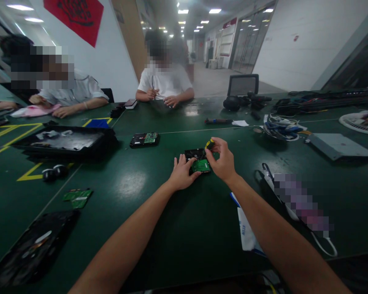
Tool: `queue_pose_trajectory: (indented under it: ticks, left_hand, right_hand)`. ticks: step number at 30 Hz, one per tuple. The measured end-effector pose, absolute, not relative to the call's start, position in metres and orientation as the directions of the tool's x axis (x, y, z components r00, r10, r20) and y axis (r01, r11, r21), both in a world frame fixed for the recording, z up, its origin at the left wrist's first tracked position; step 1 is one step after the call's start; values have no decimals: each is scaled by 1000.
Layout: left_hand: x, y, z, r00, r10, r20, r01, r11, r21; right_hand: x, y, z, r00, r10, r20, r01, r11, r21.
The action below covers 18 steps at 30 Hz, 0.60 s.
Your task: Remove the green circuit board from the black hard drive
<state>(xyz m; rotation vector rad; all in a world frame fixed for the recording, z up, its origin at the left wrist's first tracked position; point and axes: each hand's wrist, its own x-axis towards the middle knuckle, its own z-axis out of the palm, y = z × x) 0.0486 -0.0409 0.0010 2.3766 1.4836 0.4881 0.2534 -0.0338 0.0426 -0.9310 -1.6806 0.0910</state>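
Dark green bench [187,228] filling most of the view, inside a bright office. Nearest, at lower left: black casing [33,249], with a loose green circuit board [79,199] just beyond. At lower right, partly hidden by the right forearm: white packet [247,232] with blue edging.

At centre, flat on the bench between both hands: black hard drive [195,154], with green board [201,165] showing on its near part. Left hand [181,175] with fingers spread, touching the drive's left side and near edge. Right hand [223,160] pinching the yellow and black handle of a small screwdriver [210,143] between thumb and fingers, over the drive's far right corner; tip too small to make out.

Farther left: black tray [110,139] of small parts, and beside it a second hard drive [139,141]. Farther right: grey metal box [340,146] and bundle of cables [280,127]. Across the bench: two seated people [167,79], one mid-left, one near centre. Beyond: empty-backed mesh chair [243,85], then corridor under ceiling lights.
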Motion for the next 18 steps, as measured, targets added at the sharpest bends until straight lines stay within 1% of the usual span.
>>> queue_pose_trajectory:
  ticks: [8,15,18]
  left_hand:
    - [49,-42,1,401,905,140,800,-421,428]
    - [49,-42,0,396,905,153,798,-422,430]
    - [49,-42,-1,398,905,152,799,-423,428]
  right_hand:
    - [255,-37,34,17,606,795,542,663,-517]
    - [255,-36,29,-13,602,799,543,675,-500]
    - [254,-35,28,-10,609,793,510,685,-520]
